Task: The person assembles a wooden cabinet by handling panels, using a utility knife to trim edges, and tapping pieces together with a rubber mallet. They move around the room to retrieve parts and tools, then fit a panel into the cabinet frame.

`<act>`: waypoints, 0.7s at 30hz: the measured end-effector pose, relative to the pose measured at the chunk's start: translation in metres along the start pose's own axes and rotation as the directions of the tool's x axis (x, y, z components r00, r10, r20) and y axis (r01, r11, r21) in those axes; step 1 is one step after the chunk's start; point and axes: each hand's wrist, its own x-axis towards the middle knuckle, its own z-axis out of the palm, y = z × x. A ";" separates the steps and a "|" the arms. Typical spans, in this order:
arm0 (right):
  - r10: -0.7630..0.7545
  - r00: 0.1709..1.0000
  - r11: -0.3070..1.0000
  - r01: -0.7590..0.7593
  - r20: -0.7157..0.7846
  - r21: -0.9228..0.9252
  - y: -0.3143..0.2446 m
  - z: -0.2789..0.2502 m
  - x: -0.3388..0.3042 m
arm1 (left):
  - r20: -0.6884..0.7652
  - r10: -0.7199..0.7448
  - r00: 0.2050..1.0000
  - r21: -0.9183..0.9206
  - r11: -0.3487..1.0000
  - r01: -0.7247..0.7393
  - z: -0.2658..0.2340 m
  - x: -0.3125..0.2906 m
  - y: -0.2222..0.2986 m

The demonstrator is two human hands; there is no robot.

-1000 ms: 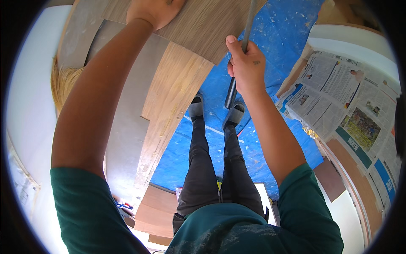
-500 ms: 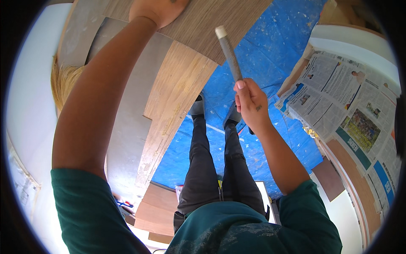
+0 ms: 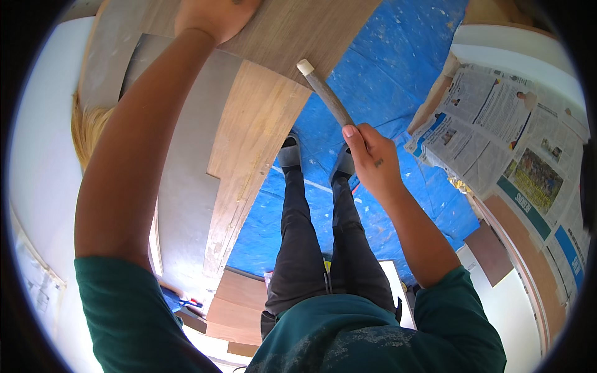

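My right hand (image 3: 373,158) is closed around one end of a short, round grey-brown wooden stick (image 3: 329,98). Its pale free end points up and to the left, over the near corner of a brown wood-grain sheet (image 3: 305,31). Whether the stick touches the sheet I cannot tell. At the top edge of the view my left hand (image 3: 214,15) rests on that sheet, its fingers cut off by the frame. Under and beside it lie a lighter wood-grain strip (image 3: 252,124) and a grey sheet (image 3: 193,155).
A blue tarp (image 3: 398,68) covers the floor under my feet. Newspaper (image 3: 491,130) is spread over a surface on the right. Straw-coloured bristles (image 3: 90,127) show behind my left forearm. Brown boards (image 3: 236,304) and a red-and-blue tool (image 3: 189,303) lie at the lower left.
The stick has tipped to the left and its pale end has come lower, toward the sheet's corner. My left hand stays on the sheet, and the whole view has shifted slightly.
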 end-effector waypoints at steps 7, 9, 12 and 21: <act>-0.091 0.994 0.995 0.087 -0.066 -0.050 -0.040 0.004 0.056 | 0.021 -0.012 1.000 -0.026 1.000 0.012 -0.005 0.000 0.004; -0.052 0.996 0.998 0.049 -0.069 -0.049 -0.035 0.001 0.043 | 0.041 -0.022 0.999 0.002 1.000 0.021 -0.005 0.001 0.002; 0.002 0.999 0.999 -0.004 -0.047 -0.032 -0.010 -0.002 0.008 | 0.043 -0.033 0.999 0.007 0.999 0.033 -0.005 0.001 0.005; -0.139 0.987 0.989 0.134 -0.083 -0.069 -0.040 0.008 0.052 | 0.063 -0.065 0.996 0.019 0.998 0.064 -0.008 -0.002 0.005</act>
